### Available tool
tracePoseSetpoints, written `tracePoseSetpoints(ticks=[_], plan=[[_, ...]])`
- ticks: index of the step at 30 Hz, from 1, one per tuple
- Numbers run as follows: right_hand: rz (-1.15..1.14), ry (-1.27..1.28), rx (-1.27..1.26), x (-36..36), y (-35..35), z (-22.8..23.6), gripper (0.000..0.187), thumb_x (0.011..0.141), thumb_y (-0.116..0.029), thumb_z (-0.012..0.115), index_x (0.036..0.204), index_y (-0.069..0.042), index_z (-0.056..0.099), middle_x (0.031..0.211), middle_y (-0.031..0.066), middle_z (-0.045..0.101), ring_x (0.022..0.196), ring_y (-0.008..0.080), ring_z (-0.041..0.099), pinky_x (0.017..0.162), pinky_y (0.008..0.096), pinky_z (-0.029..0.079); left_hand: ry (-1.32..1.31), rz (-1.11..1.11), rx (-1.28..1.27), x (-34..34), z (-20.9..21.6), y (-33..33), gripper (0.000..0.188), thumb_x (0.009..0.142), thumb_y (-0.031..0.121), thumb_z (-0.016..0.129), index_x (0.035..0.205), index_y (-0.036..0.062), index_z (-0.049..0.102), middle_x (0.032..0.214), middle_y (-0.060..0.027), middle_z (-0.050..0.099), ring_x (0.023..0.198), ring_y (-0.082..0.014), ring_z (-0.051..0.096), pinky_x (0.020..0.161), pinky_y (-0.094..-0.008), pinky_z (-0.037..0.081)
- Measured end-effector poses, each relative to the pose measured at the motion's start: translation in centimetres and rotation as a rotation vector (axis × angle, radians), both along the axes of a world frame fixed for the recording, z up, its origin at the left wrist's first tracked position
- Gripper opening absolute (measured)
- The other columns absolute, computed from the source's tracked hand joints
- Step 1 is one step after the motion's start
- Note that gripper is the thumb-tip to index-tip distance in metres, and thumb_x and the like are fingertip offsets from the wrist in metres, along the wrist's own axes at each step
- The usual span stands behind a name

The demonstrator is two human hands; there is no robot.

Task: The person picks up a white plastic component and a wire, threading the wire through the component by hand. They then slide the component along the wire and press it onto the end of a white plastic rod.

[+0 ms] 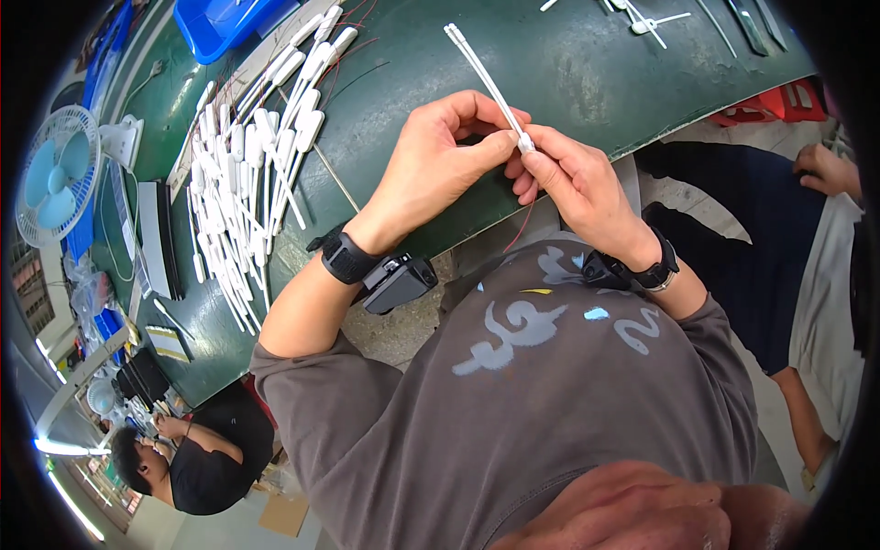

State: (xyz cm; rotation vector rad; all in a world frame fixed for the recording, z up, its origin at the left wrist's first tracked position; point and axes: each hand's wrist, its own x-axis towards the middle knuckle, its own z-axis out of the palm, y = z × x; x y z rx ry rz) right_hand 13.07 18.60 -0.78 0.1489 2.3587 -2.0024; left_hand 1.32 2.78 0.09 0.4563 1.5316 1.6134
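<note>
A slim white plastic stick points up and away from me above the near edge of the bench, looking like two thin rods side by side. My left hand pinches it partway down between thumb and forefinger. At its thicker lower end, my right hand grips with thumb and fingers, close against the left fingertips. A thin red wire hangs below the fingers. Part of the lower end is hidden by my fingertips. Left of my left hand lies a large heap of similar white sticks with thicker heads and red wires.
The green bench carries a blue tray at the far left and a small fan beyond the heap. Loose white pieces and dark tools lie far right. A person sits lower left; another is at right.
</note>
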Motion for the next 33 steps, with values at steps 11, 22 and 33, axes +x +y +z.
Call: tracePoseSetpoints(ticks=[11,22,33], plan=[[-0.028,0.062,0.18,0.1,-0.8,0.3,0.028,0.103,-0.009,0.051,0.127,0.004,0.056,0.09,0.0061,0.066,0.077,0.011,0.064,0.068,0.0248,0.053,0.116,0.133,-0.02,1.3,-0.2,0.7,0.013,0.09,0.005,0.06,0.099,-0.0049,0.062,0.096,-0.0092,0.069,0.082,-0.013,0.067,0.077,-0.0282,0.056],[0.089,0.012,-0.102,-0.1,0.7,-0.8,0.029,0.105,-0.018,0.049,0.12,0.004,0.059,0.09,0.0056,0.066,0.075,0.0111,0.063,0.068,0.0245,0.052,0.132,-0.005,-0.079,0.3,0.9,0.1,0.018,0.092,0.008,0.059,0.103,-0.0044,0.067,0.097,-0.0087,0.07,0.079,-0.0117,0.067,0.072,-0.0259,0.055],[0.22,-0.299,-0.652,-0.6,2.7,0.4,0.027,0.103,-0.024,0.054,0.108,0.002,0.062,0.087,0.0103,0.067,0.071,0.0156,0.067,0.065,0.0281,0.056,-0.034,-0.122,0.114,-0.6,1.0,0.0,0.022,0.096,0.011,0.062,0.111,-0.0009,0.07,0.108,-0.0078,0.071,0.099,-0.0147,0.066,0.093,-0.0281,0.05]])
